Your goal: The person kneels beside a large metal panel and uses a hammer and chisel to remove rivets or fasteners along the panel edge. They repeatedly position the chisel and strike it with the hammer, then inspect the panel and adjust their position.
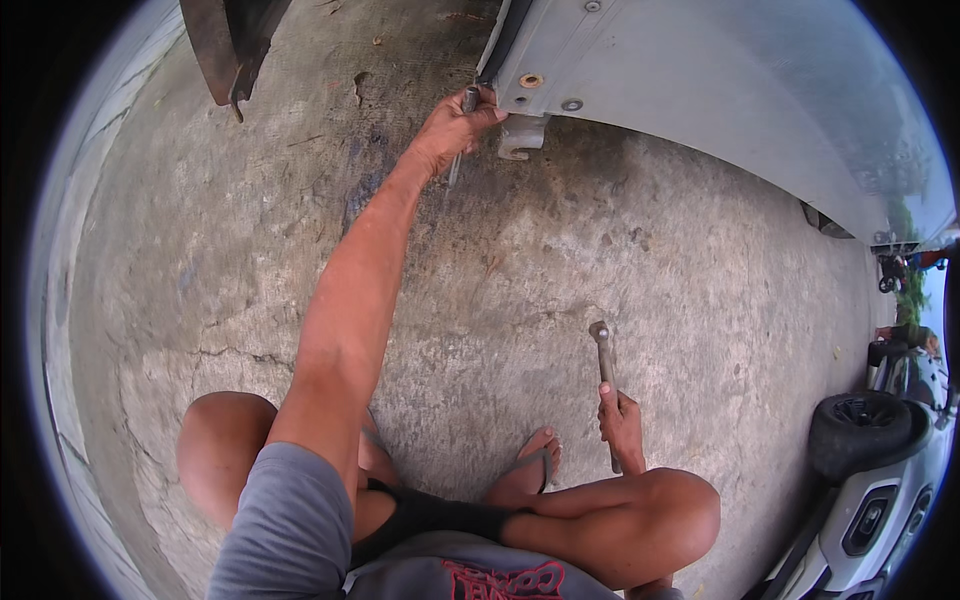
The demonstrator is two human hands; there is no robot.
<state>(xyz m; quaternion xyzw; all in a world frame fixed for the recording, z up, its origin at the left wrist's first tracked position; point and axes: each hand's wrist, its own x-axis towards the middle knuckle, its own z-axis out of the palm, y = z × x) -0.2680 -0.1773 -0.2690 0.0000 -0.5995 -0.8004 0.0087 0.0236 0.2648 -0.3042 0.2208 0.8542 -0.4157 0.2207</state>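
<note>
My left hand [445, 136] reaches far forward to the lower corner of a pale silver vehicle panel [660, 70]. Its fingers close around a slim metal rod [456, 168] with a thicker cylindrical end; the exact kind of tool is unclear. The fingertips lie at the panel's edge, beside a small metal bracket [522, 135] that hangs below. Lower right, above my bent knee, my right hand [622, 428] grips the handle of a metal ratchet wrench [604, 352]. The wrench's head points forward, away from me, apart from the panel.
Stained, cracked concrete [500, 270] lies under everything. A dark metal piece [228, 50] juts in at the upper left. At the far right stand a parked vehicle [850, 540] and its dark tyre [862, 430]. My sandalled foot [530, 468] rests between my knees.
</note>
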